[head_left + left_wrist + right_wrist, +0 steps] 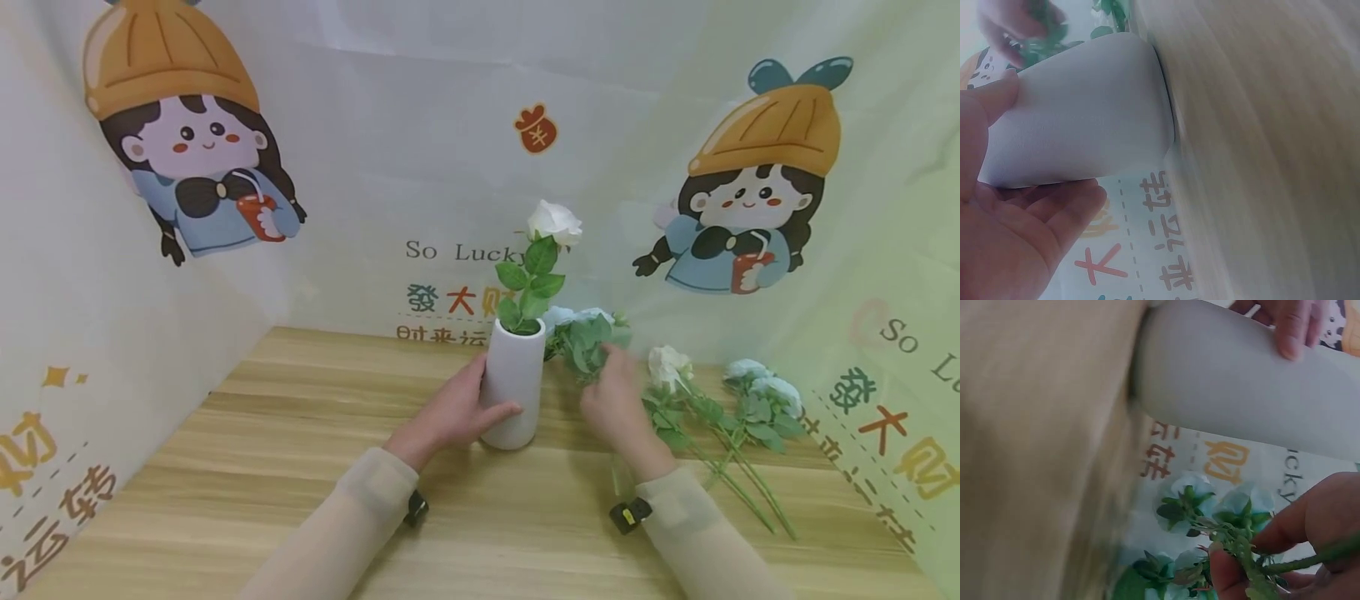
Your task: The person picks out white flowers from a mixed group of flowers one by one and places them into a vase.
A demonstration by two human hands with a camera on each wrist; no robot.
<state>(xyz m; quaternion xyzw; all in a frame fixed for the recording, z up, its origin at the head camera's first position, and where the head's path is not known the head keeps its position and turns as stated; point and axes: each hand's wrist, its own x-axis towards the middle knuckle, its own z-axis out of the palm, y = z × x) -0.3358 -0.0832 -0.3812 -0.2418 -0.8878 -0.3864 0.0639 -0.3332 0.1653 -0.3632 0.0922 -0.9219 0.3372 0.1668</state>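
A white vase point(514, 387) stands upright on the wooden table, with one white rose point(555, 223) and its green leaves rising from the mouth. My left hand point(459, 406) grips the vase from the left; in the left wrist view the thumb point(999, 97) lies on one side and the fingers on the other. To the right of the vase, my right hand point(618, 408) pinches a spray of light blue flowers point(588, 342) by its green stem point(1319, 557). The blue blooms point(1244, 503) sit just beyond the fingertips, apart from the vase.
Right of my right hand, a white flower point(669, 367) and a light blue flower spray point(772, 396) lie on the table point(247, 467), their stems crossing toward the front. A printed cloth backdrop point(405, 167) rises behind and at both sides.
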